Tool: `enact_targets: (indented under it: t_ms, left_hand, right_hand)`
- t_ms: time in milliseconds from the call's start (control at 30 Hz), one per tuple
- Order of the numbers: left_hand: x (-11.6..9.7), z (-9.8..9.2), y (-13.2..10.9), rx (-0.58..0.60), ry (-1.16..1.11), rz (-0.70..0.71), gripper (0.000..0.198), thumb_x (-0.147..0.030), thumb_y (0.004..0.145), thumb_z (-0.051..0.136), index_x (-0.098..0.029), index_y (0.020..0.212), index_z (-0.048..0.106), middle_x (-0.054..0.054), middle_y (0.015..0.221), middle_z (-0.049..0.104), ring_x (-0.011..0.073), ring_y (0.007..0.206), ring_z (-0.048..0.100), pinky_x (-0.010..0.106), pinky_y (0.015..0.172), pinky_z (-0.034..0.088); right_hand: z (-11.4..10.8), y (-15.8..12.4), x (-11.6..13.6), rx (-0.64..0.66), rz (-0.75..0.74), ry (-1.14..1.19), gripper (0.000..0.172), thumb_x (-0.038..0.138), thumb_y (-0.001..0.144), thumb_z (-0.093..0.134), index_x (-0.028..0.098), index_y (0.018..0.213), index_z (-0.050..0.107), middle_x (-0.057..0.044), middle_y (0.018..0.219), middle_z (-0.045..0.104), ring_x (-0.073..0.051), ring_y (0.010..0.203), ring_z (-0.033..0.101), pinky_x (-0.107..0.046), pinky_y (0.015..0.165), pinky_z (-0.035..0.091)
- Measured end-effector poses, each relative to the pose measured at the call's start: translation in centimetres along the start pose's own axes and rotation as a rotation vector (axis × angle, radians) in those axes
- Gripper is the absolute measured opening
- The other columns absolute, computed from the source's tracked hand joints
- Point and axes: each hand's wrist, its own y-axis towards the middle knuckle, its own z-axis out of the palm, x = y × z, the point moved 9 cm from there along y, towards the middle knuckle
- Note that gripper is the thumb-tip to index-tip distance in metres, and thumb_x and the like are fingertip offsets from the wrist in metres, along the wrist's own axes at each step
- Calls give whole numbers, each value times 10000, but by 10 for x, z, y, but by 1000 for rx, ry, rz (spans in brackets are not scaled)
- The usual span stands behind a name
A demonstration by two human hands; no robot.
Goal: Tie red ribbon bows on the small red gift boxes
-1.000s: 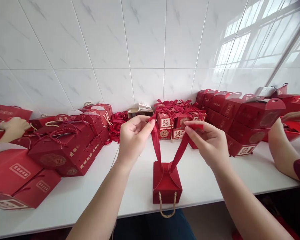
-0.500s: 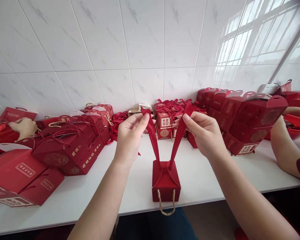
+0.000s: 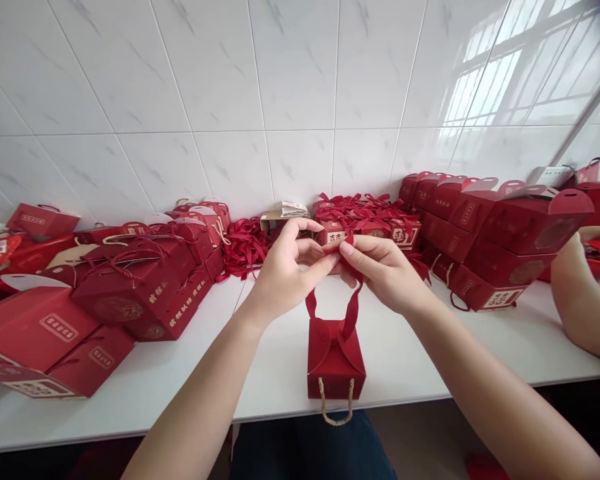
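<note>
A small red gift box (image 3: pixel 334 360) with a beige rope handle stands near the front edge of the white table (image 3: pixel 190 373). Two ends of a red ribbon (image 3: pixel 351 313) rise from its top. My left hand (image 3: pixel 287 273) and my right hand (image 3: pixel 380 270) meet just above the box, fingers pinched together on the ribbon ends, which cross between my fingertips.
Large red handled boxes (image 3: pixel 140 287) are piled at the left, stacked red boxes (image 3: pixel 500 233) at the right. Small ribboned boxes (image 3: pixel 375 223) and loose red ribbons (image 3: pixel 245 243) lie against the tiled wall. Another person's forearm (image 3: pixel 575 293) rests at the right edge.
My hands, which held the two ribbon ends apart and upright, have come together above the box. The other person's hand at the far left has left the view.
</note>
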Motion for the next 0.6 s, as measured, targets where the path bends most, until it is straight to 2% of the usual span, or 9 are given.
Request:
enact_targets:
  t_ms: [100, 167, 267, 367, 433, 467, 533, 600]
  left_hand:
    - [14, 2, -1, 83, -111, -122, 254, -121, 785, 590, -194, 1013, 505, -29, 711, 641, 134, 686, 643, 279, 691, 496]
    - [25, -3, -1, 67, -243, -199, 231, -105, 768, 571, -177, 983, 527, -34, 682, 616, 122, 637, 613, 273, 657, 488]
    - [39, -11, -1, -5, -429, -277, 187, -120, 770, 598, -166, 948, 560, -43, 659, 572, 99, 606, 572, 261, 638, 492]
    - [44, -6, -4, 37, -494, -300, 170, -150, 794, 610, -163, 962, 590, -21, 666, 589, 112, 630, 584, 310, 708, 520]
    - [40, -4, -6, 47, -439, -248, 242, -190, 810, 610, -166, 1051, 600, 11, 716, 629, 148, 692, 622, 345, 754, 522]
    - [36, -7, -8, 12, -357, -196, 300, -219, 824, 608, -174, 1120, 594, 20, 731, 638, 163, 715, 632, 342, 754, 519]
    - [24, -19, -14, -119, -88, -41, 415, -273, 851, 597, -203, 1257, 547, 22, 742, 645, 172, 728, 628, 306, 719, 504]
    - [6, -32, -25, -261, 227, 139, 470, -295, 856, 603, -227, 1312, 513, 19, 747, 648, 166, 710, 608, 276, 685, 484]
  right_hand:
    - [2, -1, 6, 61, -91, -121, 254, 351, 943, 506, 212, 986, 715, -8, 744, 669, -135, 670, 618, -278, 637, 522]
    - [3, -3, 15, 106, -225, -329, 240, 305, 956, 490, 227, 1008, 710, -28, 843, 707, -161, 798, 652, -312, 745, 538]
    - [7, -11, 25, 164, -461, -681, 256, 218, 959, 469, 246, 1060, 702, -55, 1033, 715, -195, 964, 636, -370, 858, 521]
    - [7, -18, 27, 141, -617, -853, 299, 151, 946, 467, 257, 1122, 686, -54, 1098, 713, -211, 1022, 618, -408, 894, 515]
    - [7, -22, 26, 102, -656, -882, 317, 146, 936, 486, 274, 1158, 671, -43, 1117, 714, -220, 1043, 616, -419, 901, 519]
    - [6, -24, 26, 66, -654, -882, 325, 150, 934, 490, 284, 1175, 662, -39, 1137, 709, -225, 1057, 615, -425, 908, 516]
    - [-2, -31, 27, -57, -617, -847, 333, 158, 933, 490, 292, 1191, 651, -42, 1170, 695, -235, 1077, 616, -435, 924, 506]
    - [-18, -43, 28, -240, -549, -789, 300, 163, 931, 488, 276, 1141, 670, -55, 1123, 706, -238, 1041, 633, -422, 896, 510]
